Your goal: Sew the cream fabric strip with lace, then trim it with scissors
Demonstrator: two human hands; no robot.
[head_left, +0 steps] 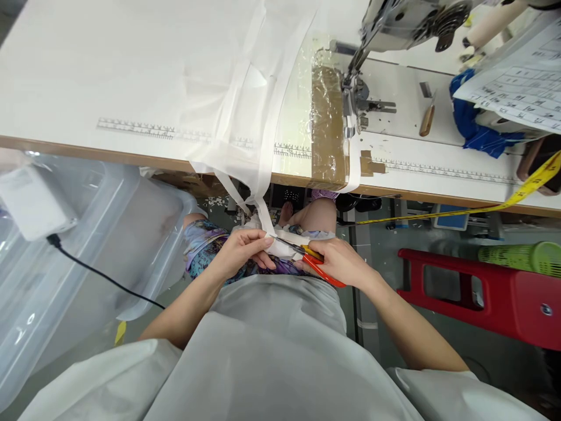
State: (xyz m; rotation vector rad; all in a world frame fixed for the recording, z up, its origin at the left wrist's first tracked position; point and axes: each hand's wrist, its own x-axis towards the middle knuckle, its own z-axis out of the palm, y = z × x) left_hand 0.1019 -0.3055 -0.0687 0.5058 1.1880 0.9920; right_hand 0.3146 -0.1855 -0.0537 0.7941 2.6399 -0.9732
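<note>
Over my lap, my left hand [249, 248] pinches the end of a white fabric strip [264, 216] between thumb and fingers. The strip runs up over the table edge to a sheer white fabric [249, 99] spread on the tabletop. My right hand [337, 261] is wrapped round scissors [322, 270] with red and yellow handles. Their blades point left and reach the strip right beside my left fingertips. Whether the blades are parted is too small to tell. More white material [284, 248] lies bunched on my lap below the scissors.
A sewing machine [394, 26] stands on the table [109, 64], with brown tape [326, 123] beside its needle area. A seam ripper-like wooden-handled tool [427, 120] lies to the right. A yellow measuring tape [504, 202] hangs over the edge. Clear plastic bins [105, 234] stand left, a red stool [495, 298] right.
</note>
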